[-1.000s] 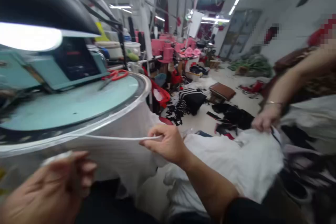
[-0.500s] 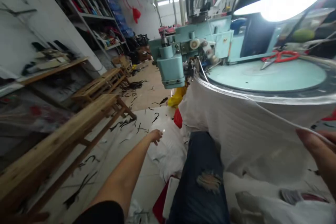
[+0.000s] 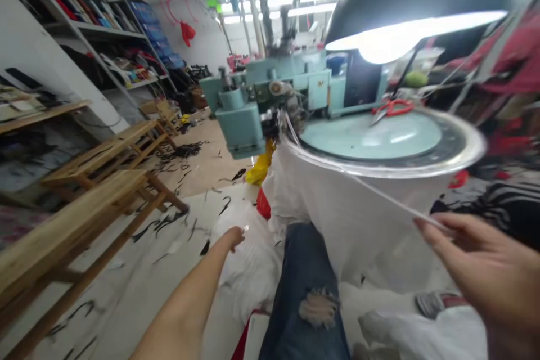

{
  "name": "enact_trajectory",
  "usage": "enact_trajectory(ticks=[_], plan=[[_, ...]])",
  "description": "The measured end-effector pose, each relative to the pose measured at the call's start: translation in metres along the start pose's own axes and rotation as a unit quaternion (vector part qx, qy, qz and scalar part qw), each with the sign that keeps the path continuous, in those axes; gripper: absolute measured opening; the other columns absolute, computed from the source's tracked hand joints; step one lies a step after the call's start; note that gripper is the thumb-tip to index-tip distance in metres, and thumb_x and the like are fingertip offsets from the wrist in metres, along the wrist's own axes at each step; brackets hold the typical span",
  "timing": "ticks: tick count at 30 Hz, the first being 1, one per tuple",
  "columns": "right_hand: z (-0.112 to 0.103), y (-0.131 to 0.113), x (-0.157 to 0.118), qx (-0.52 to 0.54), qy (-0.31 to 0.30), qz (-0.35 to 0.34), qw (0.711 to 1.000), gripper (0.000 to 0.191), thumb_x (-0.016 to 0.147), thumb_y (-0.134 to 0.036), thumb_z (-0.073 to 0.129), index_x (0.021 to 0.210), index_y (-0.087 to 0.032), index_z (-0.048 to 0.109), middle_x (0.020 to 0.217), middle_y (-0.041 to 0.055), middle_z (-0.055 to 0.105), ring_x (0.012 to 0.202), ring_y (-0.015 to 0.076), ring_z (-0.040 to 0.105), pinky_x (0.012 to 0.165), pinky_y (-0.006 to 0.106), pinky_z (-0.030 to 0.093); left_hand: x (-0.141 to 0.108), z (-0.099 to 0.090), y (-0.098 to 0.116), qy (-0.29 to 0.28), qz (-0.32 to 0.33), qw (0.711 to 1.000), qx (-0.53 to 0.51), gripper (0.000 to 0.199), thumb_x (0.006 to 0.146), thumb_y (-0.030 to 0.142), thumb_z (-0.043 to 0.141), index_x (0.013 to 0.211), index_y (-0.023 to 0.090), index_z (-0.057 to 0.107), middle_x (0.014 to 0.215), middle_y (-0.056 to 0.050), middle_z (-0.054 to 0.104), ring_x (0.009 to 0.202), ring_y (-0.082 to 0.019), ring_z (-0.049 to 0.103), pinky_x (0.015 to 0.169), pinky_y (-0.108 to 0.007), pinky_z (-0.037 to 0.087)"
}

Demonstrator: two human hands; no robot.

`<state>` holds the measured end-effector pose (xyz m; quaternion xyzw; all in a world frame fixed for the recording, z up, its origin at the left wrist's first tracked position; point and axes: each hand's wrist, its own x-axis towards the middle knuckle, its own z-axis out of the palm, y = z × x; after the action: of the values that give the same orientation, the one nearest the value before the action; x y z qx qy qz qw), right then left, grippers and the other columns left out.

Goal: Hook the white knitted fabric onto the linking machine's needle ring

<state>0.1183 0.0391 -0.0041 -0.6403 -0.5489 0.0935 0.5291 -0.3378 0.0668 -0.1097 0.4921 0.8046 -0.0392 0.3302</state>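
White fabric (image 3: pixel 358 225) hangs in folds from the clear rim of a round turquoise table (image 3: pixel 371 138). My right hand (image 3: pixel 476 259) pinches a thin white cord (image 3: pixel 371 191), which runs taut up across the fabric towards a turquoise sewing machine head (image 3: pixel 240 124). My left hand (image 3: pixel 230 239) stretches out over a heap of white cloth (image 3: pixel 248 270), its fingertips near the cloth, with a small bright glint at them. The blur hides what, if anything, those fingers hold. My denim-clad knee (image 3: pixel 318 309), ripped, lies between my hands.
Red-handled scissors (image 3: pixel 392 108) lie on the table under a large lamp (image 3: pixel 413 11). Wooden benches (image 3: pixel 93 202) stand at the left, before a loaded metal shelf (image 3: pixel 101 39). Black scraps litter the floor (image 3: pixel 202 163). A yellow bag (image 3: pixel 259 169) hangs beside the machine.
The view has swung left, bringing the machine and shelves in and moving the table rightward. My right hand has moved right with the cord, and my left arm now reaches out left.
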Motion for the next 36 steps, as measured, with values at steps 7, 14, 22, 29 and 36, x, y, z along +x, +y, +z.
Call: enact_trajectory(ticks=[7, 14, 22, 29, 36], plan=[[0.005, -0.003, 0.005, 0.237, -0.203, 0.065, 0.948, 0.036, 0.083, -0.053, 0.066, 0.068, -0.02, 0.063, 0.06, 0.0004, 0.062, 0.049, 0.0146, 0.059, 0.041, 0.022, 0.048, -0.055, 0.006, 0.075, 0.075, 0.195, 0.955, -0.209, 0.057, 0.094, 0.066, 0.031, 0.086, 0.015, 0.056, 0.08, -0.004, 0.062, 0.058, -0.014, 0.061, 0.049, -0.024, 0.043], [0.014, -0.071, 0.019, 0.146, -0.155, -0.166, 0.963, 0.027, 0.091, -0.024, 0.054, 0.102, -0.026, 0.078, 0.099, 0.0051, 0.077, 0.094, 0.0185, 0.072, 0.083, 0.025, 0.058, -0.135, -0.031, 0.174, -0.005, 0.401, 0.783, -0.475, 0.06, 0.08, 0.075, 0.056, 0.083, 0.015, 0.062, 0.051, 0.005, 0.047, 0.04, -0.007, 0.041, 0.041, -0.018, 0.031], [0.058, -0.121, 0.013, 0.088, -0.022, -0.262, 0.961, 0.014, 0.088, -0.022, 0.066, 0.094, -0.022, 0.079, 0.08, 0.0032, 0.078, 0.067, 0.0167, 0.072, 0.066, 0.026, 0.054, -0.122, -0.043, 0.209, -0.074, 0.423, 0.717, -0.549, 0.054, 0.076, 0.064, 0.071, 0.079, 0.01, 0.068, 0.054, 0.002, 0.055, 0.041, -0.006, 0.048, 0.041, -0.017, 0.036], [0.061, -0.128, 0.013, 0.076, 0.043, -0.244, 0.966, 0.015, 0.089, -0.021, 0.066, 0.077, -0.019, 0.074, 0.066, 0.0008, 0.07, 0.06, 0.0145, 0.064, 0.063, 0.026, 0.046, -0.115, -0.046, 0.212, -0.058, 0.422, 0.732, -0.532, 0.061, 0.072, 0.07, 0.07, 0.078, 0.009, 0.068, 0.052, 0.001, 0.055, 0.038, -0.006, 0.045, 0.038, -0.017, 0.032], [0.065, -0.124, 0.011, 0.044, 0.1, -0.257, 0.96, 0.01, 0.086, -0.021, 0.071, 0.076, -0.018, 0.07, 0.064, -0.0006, 0.064, 0.058, 0.0131, 0.057, 0.061, 0.026, 0.043, -0.12, -0.04, 0.215, -0.049, 0.44, 0.737, -0.51, 0.06, 0.077, 0.07, 0.065, 0.077, 0.01, 0.069, 0.052, 0.0, 0.057, 0.038, -0.007, 0.046, 0.038, -0.018, 0.033]])
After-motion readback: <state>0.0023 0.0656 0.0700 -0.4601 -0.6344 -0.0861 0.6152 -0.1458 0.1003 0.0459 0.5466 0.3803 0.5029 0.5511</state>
